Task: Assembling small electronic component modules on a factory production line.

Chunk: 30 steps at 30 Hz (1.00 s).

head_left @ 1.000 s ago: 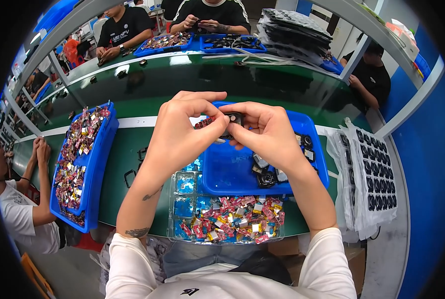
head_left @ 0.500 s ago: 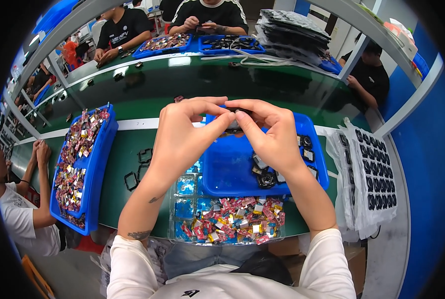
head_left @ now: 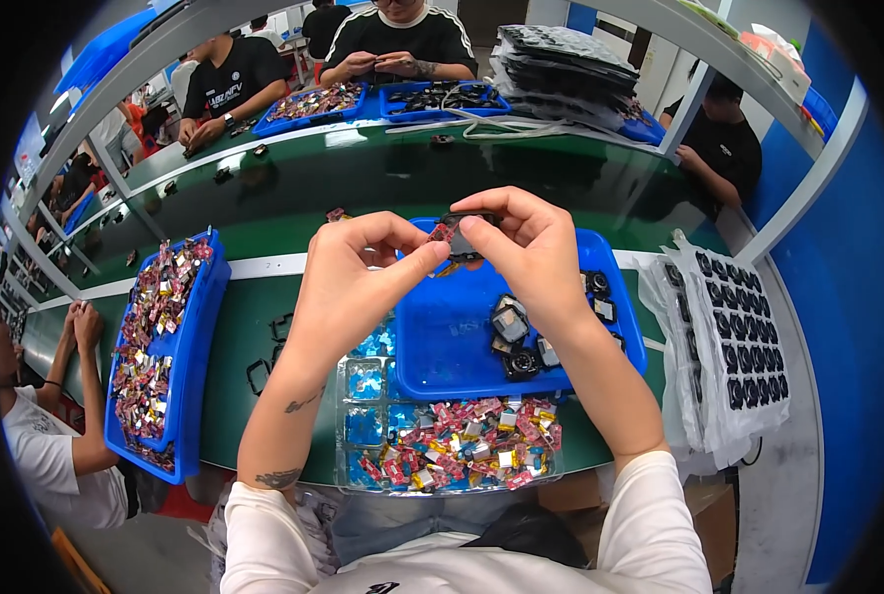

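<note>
In front of me, above the far part of a blue tray [head_left: 442,337], my right hand [head_left: 533,252] grips a small black plastic housing [head_left: 475,241], thumb across its face. My left hand [head_left: 358,272] pinches a small red circuit board [head_left: 442,234] at the housing's left edge. Whether the board sits inside the housing or only against it, I cannot tell. Several black camera-like units [head_left: 521,364] lie at the tray's right side. Nearer me, a clear plastic tray [head_left: 341,436] carries many red circuit boards with silver and yellow parts, over blue compartments.
Left stands a long blue bin [head_left: 186,396] heaped with circuit boards. Black frames [head_left: 260,376] lie beside my left forearm. To the right are trays of round black parts [head_left: 744,327] in white wrapping. A green conveyor belt [head_left: 363,178] runs beyond; co-workers sit across and at both sides.
My hands have turned and my left fingers have drawn back slightly, so the red board and the housing's face now show. The view has shifted a little.
</note>
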Each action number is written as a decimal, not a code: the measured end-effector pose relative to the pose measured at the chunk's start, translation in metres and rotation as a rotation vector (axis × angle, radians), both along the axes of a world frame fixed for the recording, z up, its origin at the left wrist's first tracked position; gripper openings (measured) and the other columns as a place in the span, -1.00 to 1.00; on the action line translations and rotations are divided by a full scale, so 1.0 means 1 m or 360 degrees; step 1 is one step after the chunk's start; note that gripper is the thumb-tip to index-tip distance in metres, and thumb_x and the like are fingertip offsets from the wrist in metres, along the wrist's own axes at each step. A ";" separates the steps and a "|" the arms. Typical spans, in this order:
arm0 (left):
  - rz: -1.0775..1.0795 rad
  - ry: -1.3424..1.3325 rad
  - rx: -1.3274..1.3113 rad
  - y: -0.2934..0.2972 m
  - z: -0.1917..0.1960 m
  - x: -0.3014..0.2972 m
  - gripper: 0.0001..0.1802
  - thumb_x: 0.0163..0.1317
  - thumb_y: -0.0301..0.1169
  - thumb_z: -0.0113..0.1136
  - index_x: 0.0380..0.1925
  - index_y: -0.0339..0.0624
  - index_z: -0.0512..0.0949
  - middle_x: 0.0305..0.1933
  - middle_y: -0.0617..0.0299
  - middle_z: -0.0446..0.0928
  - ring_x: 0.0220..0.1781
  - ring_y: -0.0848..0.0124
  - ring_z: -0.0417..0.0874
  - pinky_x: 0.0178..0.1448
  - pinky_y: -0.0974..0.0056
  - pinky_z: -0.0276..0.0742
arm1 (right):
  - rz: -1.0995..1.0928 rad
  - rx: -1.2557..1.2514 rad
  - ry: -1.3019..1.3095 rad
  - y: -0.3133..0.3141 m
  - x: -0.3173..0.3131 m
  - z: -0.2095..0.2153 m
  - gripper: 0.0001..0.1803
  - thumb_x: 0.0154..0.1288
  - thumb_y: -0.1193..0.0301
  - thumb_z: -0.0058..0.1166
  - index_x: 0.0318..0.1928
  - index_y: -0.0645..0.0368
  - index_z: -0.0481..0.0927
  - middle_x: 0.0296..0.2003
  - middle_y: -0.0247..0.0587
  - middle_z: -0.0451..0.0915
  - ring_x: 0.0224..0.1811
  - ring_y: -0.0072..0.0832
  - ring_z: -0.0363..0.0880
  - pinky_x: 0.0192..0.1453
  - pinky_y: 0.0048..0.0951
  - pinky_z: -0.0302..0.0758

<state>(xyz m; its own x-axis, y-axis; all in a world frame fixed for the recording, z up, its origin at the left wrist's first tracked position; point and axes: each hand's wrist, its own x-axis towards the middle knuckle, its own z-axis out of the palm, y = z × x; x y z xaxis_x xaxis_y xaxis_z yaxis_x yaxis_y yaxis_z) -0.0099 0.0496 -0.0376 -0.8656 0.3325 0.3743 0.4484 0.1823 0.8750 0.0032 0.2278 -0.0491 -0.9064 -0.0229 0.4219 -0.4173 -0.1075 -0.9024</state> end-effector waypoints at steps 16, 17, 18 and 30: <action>-0.0325 -0.0463 0.0504 0.003 -0.001 -0.005 -0.84 0.13 -0.46 0.33 -0.38 -0.31 0.55 -0.41 0.21 0.62 -0.39 0.58 0.60 -0.24 0.48 0.51 | -0.0224 0.0222 0.0451 0.000 0.001 -0.001 -0.84 0.09 0.55 0.22 -0.32 0.23 0.51 -0.42 -0.34 0.64 -0.41 -0.76 0.55 -0.43 -0.71 0.37; -0.0288 -0.0432 0.0502 0.004 0.001 -0.003 -0.83 0.12 -0.47 0.34 -0.40 -0.28 0.51 -0.43 0.23 0.61 -0.40 0.58 0.60 -0.27 0.50 0.49 | -0.0157 0.0170 0.0471 -0.001 0.004 0.000 -0.82 0.10 0.56 0.22 -0.28 0.26 0.50 -0.39 -0.29 0.65 -0.37 -0.70 0.59 -0.36 -0.67 0.45; -0.0245 -0.0411 0.0501 0.003 0.000 -0.004 -0.80 0.10 -0.49 0.34 -0.42 -0.25 0.47 -0.44 0.24 0.60 -0.42 0.58 0.60 -0.30 0.53 0.48 | -0.0086 0.0118 0.0480 -0.003 0.004 -0.001 -0.80 0.12 0.58 0.22 -0.24 0.30 0.50 -0.36 -0.23 0.66 -0.32 -0.64 0.62 -0.28 -0.64 0.53; -0.0070 -0.0035 0.0597 -0.043 0.026 -0.010 -0.84 0.17 -0.39 0.29 -0.37 -0.22 0.52 -0.48 0.35 0.56 -0.44 0.66 0.55 -0.37 0.57 0.31 | -0.0592 0.0779 -0.0136 0.075 -0.127 -0.034 -0.78 0.21 0.46 0.19 -0.20 0.36 0.60 -0.35 -0.20 0.69 -0.31 -0.54 0.66 -0.21 -0.54 0.57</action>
